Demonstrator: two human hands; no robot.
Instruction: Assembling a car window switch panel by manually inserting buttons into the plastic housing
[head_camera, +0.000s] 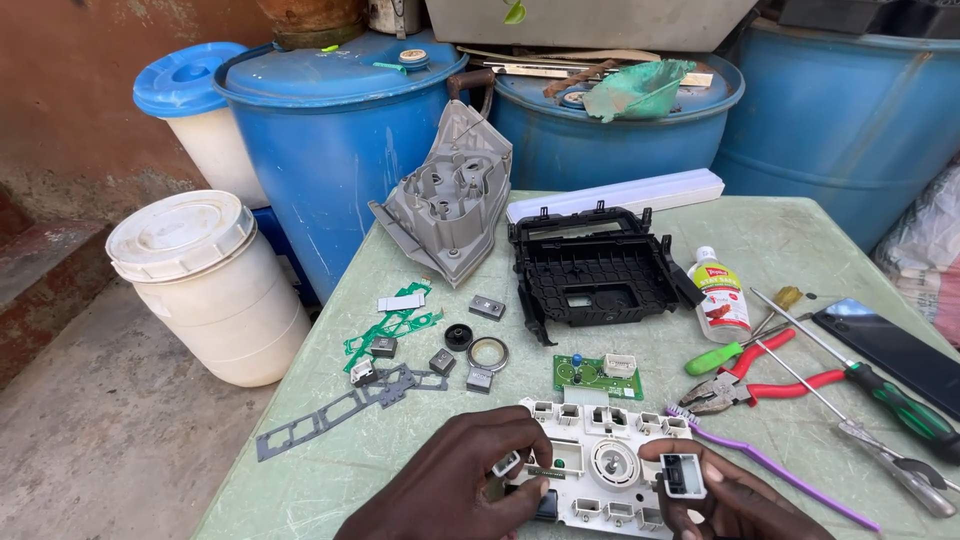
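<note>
Your left hand (455, 480) pinches a small white clip (506, 463) against the white panel (600, 465), fingers closed on it. The panel lies between both hands, flat on the table (330, 470). Your right hand (725, 495) grips a grey square button (683, 474), thumb and fingers clamped around it. Left of your left hand lies a grey gasket (330, 410); above the panel, a green board (598, 376). Above your right hand sit a purple brush (770, 465) and red pliers (760, 385).
</note>
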